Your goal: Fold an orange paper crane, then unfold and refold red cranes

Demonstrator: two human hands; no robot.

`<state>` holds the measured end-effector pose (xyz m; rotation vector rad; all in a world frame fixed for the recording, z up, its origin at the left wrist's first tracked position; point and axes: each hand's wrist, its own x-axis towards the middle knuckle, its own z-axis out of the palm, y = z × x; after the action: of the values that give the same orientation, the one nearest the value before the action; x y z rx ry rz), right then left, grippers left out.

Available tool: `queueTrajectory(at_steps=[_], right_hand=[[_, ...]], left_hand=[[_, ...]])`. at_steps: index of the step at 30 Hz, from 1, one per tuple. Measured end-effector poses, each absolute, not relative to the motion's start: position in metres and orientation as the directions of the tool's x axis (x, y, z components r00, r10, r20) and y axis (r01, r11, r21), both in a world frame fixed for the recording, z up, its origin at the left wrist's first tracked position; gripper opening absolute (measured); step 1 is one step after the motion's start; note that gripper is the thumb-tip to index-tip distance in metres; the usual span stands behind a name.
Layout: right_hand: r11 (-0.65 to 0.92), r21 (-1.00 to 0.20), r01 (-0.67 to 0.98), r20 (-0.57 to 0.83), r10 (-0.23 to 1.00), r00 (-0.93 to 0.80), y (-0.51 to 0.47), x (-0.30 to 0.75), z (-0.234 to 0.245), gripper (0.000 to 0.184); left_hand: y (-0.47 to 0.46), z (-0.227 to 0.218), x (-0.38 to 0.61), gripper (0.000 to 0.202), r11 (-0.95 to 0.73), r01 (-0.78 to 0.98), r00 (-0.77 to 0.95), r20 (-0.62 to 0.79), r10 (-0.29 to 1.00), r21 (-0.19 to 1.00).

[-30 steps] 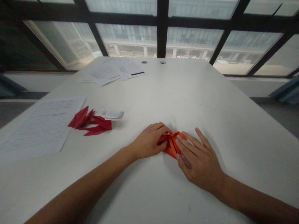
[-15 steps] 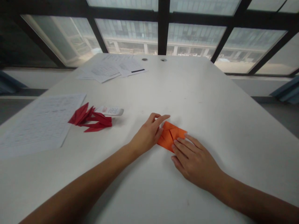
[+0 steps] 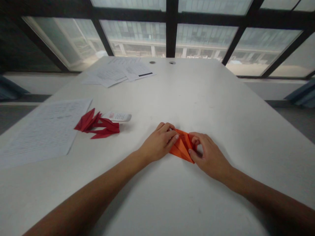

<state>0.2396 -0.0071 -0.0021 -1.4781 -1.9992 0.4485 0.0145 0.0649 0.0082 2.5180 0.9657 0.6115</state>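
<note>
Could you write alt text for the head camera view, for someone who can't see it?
Two bare hands hold a folded orange origami paper on a white table, the left hand on one side and the right hand on the other. Further left lie folded red origami paper, a white remote control and printed sheets, below large windows.

L hand point(image 3: 158, 143) & R hand point(image 3: 207, 154) on orange origami paper point(image 3: 181, 146), white table point(image 3: 172, 203).
</note>
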Motion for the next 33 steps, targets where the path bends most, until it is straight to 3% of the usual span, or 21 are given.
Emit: queueTrajectory(at_steps=[8, 15, 22, 29, 33], right_hand=[[0.159, -0.749, 0.644, 0.152, 0.986, -0.067, -0.003, 0.245, 0.000, 0.043], [0.065, -0.890, 0.452, 0.068, 0.998, -0.009, 0.001, 0.248, 0.002, 0.039], [0.130, -0.858, 0.497, 0.126, 0.991, -0.041, 0.002, 0.248, -0.002, 0.036], [0.129, -0.822, 0.554, 0.137, 0.990, -0.028, 0.002, 0.247, -0.002, 0.039], [0.133, -0.817, 0.561, 0.136, 0.990, -0.038, 0.001, 0.246, -0.003, 0.043]], left_hand=[[0.072, 0.011, 0.014, 0.041, -0.620, 0.528, 0.628, 0.225, 0.745, 0.580], [0.080, 0.018, 0.006, 0.017, -0.625, 0.442, 0.715, 0.167, 0.678, 0.643], [0.078, 0.023, 0.002, 0.011, -0.515, 0.238, 0.781, 0.153, 0.605, 0.823], [0.075, 0.019, 0.003, 0.023, -0.130, 0.227, 0.679, -0.061, 0.732, 0.965], [0.077, 0.016, 0.003, 0.031, -0.079, 0.199, 0.646, -0.070, 0.760, 0.977]])
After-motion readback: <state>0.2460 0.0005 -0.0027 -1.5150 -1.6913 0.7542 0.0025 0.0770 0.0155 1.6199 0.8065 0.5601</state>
